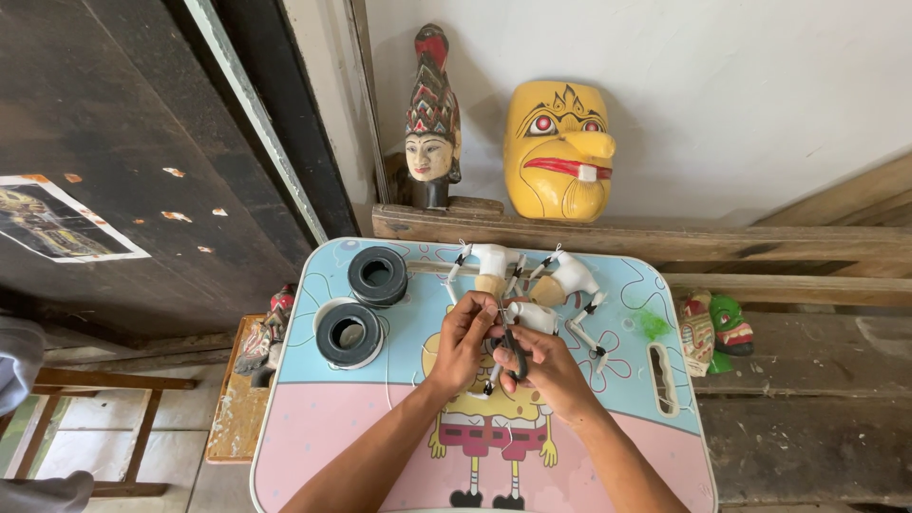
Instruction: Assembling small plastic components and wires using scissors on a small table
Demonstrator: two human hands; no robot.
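Note:
My left hand (463, 339) and my right hand (546, 370) meet over the middle of a small blue and pink cartoon-printed table (313, 427). My right hand grips dark-handled scissors (514, 350) pointing up. My left hand pinches a small white jointed puppet body (532, 317) at the scissor tip. Two more white puppet bodies lie just beyond the hands, one (492, 262) on the left and one (568, 277) on the right, with thin stick arms and strings.
Two black rolls (377, 275) (348, 333) sit on the table's left side. A wooden carved head (431, 119) and a yellow mask (558, 150) stand on the wooden ledge behind. Green and red small masks (714, 330) lie on the bench at right. A wooden stool (90, 432) stands lower left.

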